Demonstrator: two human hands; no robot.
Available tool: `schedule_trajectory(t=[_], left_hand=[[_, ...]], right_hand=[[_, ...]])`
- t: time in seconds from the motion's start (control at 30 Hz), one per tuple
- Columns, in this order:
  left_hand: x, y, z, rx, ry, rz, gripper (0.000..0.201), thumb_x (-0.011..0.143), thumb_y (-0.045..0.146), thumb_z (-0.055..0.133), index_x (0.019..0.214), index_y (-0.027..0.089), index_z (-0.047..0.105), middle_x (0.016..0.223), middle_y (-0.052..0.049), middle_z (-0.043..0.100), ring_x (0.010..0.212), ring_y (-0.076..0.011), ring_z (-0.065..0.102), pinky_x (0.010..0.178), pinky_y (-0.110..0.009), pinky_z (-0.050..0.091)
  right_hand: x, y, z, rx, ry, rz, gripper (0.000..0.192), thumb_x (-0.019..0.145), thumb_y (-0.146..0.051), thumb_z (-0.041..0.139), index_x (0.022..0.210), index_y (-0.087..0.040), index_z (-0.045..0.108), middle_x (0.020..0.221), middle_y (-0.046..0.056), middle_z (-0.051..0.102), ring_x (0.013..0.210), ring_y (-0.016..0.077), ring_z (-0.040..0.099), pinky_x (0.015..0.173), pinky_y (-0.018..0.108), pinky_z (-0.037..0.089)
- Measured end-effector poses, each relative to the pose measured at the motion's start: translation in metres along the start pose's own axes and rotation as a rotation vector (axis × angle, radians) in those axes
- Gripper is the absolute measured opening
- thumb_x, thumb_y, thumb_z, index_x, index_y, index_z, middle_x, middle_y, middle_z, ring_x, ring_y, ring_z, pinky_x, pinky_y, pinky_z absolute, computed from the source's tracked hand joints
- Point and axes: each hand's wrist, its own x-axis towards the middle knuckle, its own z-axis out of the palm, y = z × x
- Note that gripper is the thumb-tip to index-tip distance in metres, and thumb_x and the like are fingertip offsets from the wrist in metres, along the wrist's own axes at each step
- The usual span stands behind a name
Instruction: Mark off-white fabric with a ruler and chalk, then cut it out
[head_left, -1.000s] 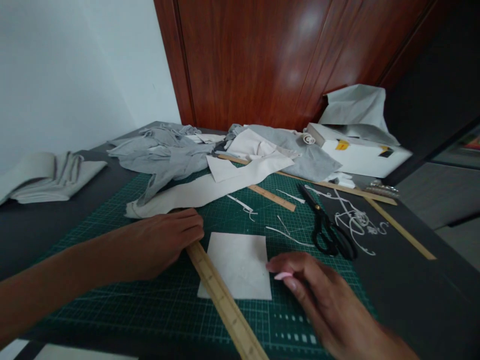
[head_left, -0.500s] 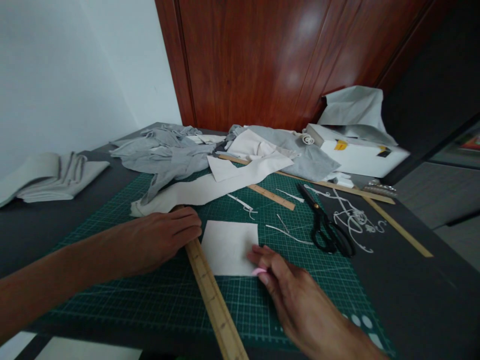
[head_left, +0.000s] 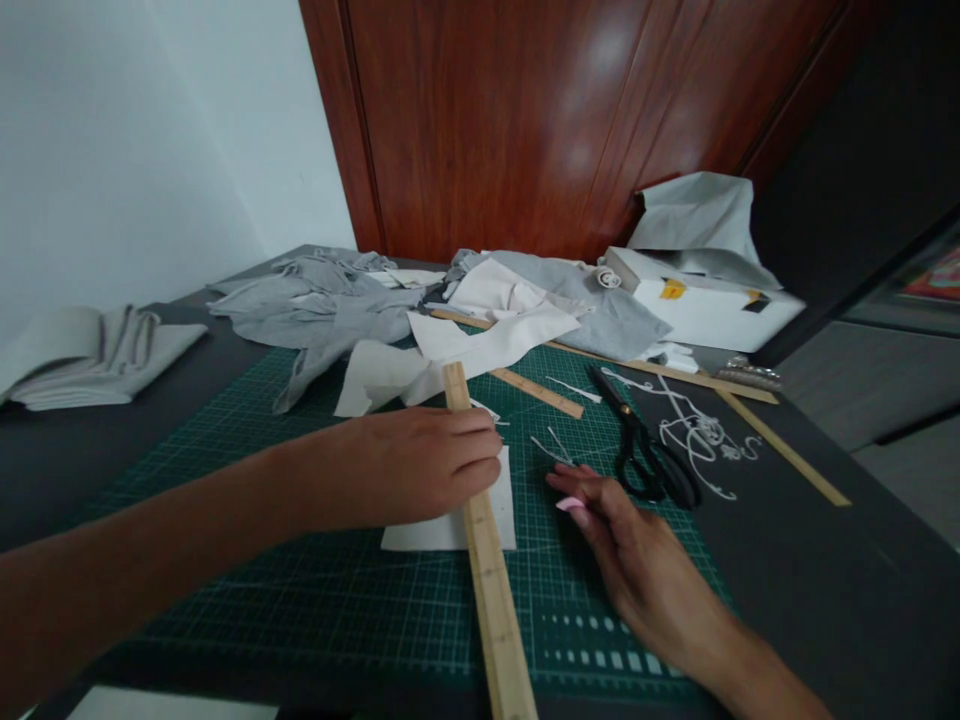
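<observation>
My left hand [head_left: 427, 462] is closed around a long wooden ruler [head_left: 491, 585], which runs from the near table edge up across the right part of a white fabric rectangle [head_left: 427, 536]. That fabric lies flat on the green cutting mat [head_left: 300, 590], partly covered by my hand and the ruler. Off to the right, my right hand [head_left: 637, 550] pinches a small flat pink piece of tailor's chalk [head_left: 570, 504] just above the mat, apart from the fabric. A crumpled white fabric strip [head_left: 375, 372] lies behind the ruler's far end.
Black scissors [head_left: 641, 450] and tangled white cord [head_left: 709, 430] lie to the right. A shorter wooden ruler [head_left: 544, 394] rests farther back. Grey cloth [head_left: 337, 300] is heaped behind, near a white box [head_left: 705, 305]. Folded fabric [head_left: 90, 365] sits at the left.
My left hand has carried the ruler rightward onto the fabric rectangle. The white strip's left end has bunched up and shifted right. My right hand has moved right, away from the rectangle.
</observation>
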Motion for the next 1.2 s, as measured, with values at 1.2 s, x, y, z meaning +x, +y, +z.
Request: schedule_trajectory(t=[1.2], left_hand=[[-0.015, 0.021, 0.05, -0.482, 0.029, -0.142, 0.037, 0.098, 0.04, 0.069, 0.131, 0.024, 0.068, 0.137, -0.011, 0.067, 0.13, -0.0323, 0.059, 0.114, -0.051, 0.047]], right_hand=[[0.005, -0.007, 0.0, 0.045, -0.002, -0.251, 0.025, 0.11, -0.016, 0.048, 0.132, -0.023, 0.056, 0.137, 0.014, 0.075, 0.139, 0.0266, 0.064, 0.123, 0.055, 0.046]])
